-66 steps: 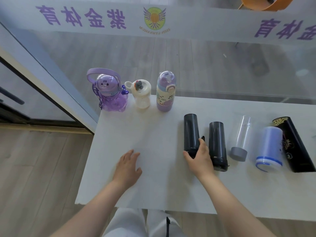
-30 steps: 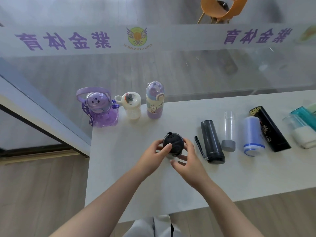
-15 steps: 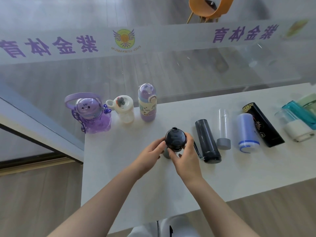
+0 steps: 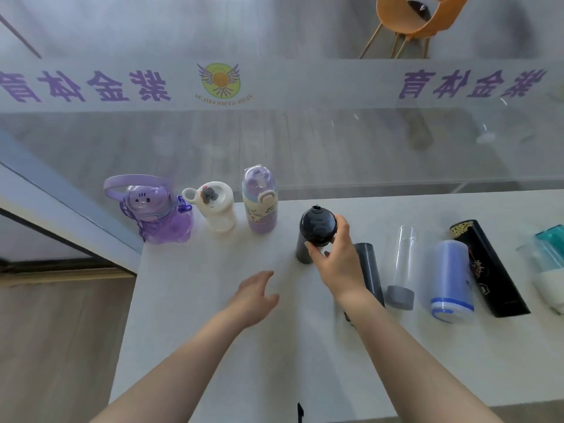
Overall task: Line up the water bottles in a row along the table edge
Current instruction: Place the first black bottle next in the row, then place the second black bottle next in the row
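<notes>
Three bottles stand upright along the far edge of the white table (image 4: 189,331): a purple bear bottle (image 4: 152,213), a white bottle (image 4: 218,210) and a lilac printed bottle (image 4: 261,203). My right hand (image 4: 334,257) grips a black bottle (image 4: 316,232) upright by its cap, just right of the lilac one. My left hand (image 4: 254,296) hovers open over the table, holding nothing. Lying flat to the right are a dark grey bottle (image 4: 367,268), a clear tube bottle (image 4: 401,267), a pale blue bottle (image 4: 451,279) and a black patterned bottle (image 4: 485,270).
A teal bottle (image 4: 552,239) and a clear one with a white cap (image 4: 546,279) lie at the right frame edge. A glass wall with purple lettering runs just behind the table. An orange chair (image 4: 409,16) stands beyond the glass. Wooden floor lies left of the table.
The black bottle went from lying flat to upright and has moved toward the far edge beside the lilac bottle. My left hand has let go of it and dropped back.
</notes>
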The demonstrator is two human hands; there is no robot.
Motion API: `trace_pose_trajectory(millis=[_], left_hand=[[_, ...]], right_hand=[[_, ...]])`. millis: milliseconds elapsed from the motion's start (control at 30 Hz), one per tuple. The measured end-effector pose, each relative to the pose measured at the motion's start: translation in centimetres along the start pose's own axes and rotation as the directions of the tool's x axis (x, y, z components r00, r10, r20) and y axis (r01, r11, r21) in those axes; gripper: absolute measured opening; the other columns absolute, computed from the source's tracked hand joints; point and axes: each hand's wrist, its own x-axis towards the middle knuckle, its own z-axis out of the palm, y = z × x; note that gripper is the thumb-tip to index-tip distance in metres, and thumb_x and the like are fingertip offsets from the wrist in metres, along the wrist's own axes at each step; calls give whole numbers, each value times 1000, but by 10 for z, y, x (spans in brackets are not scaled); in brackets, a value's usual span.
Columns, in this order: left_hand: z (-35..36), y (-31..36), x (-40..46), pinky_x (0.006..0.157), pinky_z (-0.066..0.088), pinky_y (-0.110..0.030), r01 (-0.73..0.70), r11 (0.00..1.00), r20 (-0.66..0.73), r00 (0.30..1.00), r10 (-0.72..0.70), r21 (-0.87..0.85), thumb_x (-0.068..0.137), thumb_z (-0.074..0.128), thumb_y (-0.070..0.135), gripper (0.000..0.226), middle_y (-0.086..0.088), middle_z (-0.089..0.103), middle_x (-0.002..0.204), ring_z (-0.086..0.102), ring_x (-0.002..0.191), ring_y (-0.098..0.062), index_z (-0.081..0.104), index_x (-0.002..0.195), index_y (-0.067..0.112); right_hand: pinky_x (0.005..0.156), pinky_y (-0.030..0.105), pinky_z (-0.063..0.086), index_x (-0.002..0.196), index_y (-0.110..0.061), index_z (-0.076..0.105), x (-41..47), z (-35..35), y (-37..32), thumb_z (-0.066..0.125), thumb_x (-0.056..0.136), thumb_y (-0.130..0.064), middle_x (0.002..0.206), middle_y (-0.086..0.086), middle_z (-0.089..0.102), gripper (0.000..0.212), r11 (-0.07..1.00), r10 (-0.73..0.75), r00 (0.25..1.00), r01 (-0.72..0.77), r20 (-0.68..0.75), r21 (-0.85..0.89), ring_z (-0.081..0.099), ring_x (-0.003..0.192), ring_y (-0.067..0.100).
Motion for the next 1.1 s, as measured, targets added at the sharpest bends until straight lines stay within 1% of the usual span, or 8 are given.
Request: trace_pose_trajectory(millis=[133, 333, 567, 733, 833, 933, 1000, 1100], left_hand=[[16, -10, 7, 120, 14, -39, 67, 980, -3, 998, -67, 188, 86, 59, 48, 82, -4, 4, 162, 8, 148, -28, 14, 152, 28], [35, -9, 13, 121, 13, -43, 108, 937, -54, 994, -96, 332, 75, 65, 62, 101, -7, -7, 162, 1, 149, -31, 6, 152, 34], [48, -6, 16, 121, 11, -44, 170, 912, -121, 984, -133, 373, 72, 65, 65, 107, -5, -12, 162, -2, 149, -30, 0, 152, 36], [51, 0, 12, 120, 9, -46, 195, 917, -146, 977, -153, 347, 73, 65, 64, 106, -2, -15, 162, -6, 149, -29, -2, 151, 37], [52, 0, 12, 120, 8, -47, 205, 926, -155, 974, -163, 316, 72, 62, 69, 105, -1, -15, 162, -6, 149, -28, -1, 151, 39], [53, 0, 12, 120, 9, -47, 210, 925, -165, 972, -164, 317, 74, 63, 65, 103, 0, -15, 162, -6, 149, -27, -1, 151, 39], [54, 0, 12, 120, 10, -47, 215, 917, -172, 971, -165, 337, 76, 62, 63, 102, -1, -15, 162, -6, 150, -27, -3, 151, 39], [55, 0, 12, 120, 9, -47, 215, 917, -168, 972, -166, 337, 77, 62, 62, 102, -1, -16, 161, -7, 149, -27, -5, 150, 39]], right_hand=[[89, 42, 52, 133, -24, 32, 40, -8, 3, 73, 82, -30, 120, -11, 52, 65, 998, -57, 998, 57, 23, -22, 56, 106, 13], [85, 36, 50, 133, -21, 33, 86, -6, 6, 73, 82, -34, 124, -6, 55, 67, 991, -122, 988, 125, 91, -36, 58, 105, 20], [83, 34, 49, 133, -22, 31, 113, -3, 4, 72, 83, -37, 122, -8, 54, 67, 989, -144, 980, 148, 139, -24, 59, 104, 19], [73, 32, 41, 134, -22, 30, 115, -7, 4, 67, 82, -46, 125, -7, 55, 68, 977, -137, 978, 159, 156, -139, 59, 101, 24], [78, 35, 44, 143, -23, 20, 116, -13, 7, 68, 80, -50, 138, -5, 48, 84, 967, -118, 970, 161, 214, -199, 55, 114, 26], [87, 39, 46, 149, -24, 8, 109, -25, 14, 67, 78, -56, 147, -1, 39, 98, 960, -84, 970, 140, 227, -242, 49, 123, 24], [88, 41, 48, 149, -26, 10, 99, -37, 22, 66, 80, -54, 145, -1, 39, 93, 964, -82, 969, 137, 235, -228, 50, 122, 21], [92, 37, 48, 147, -28, 18, 76, -56, 43, 62, 89, -39, 142, -2, 39, 74, 963, -82, 952, 152, 296, -224, 48, 122, 17]])
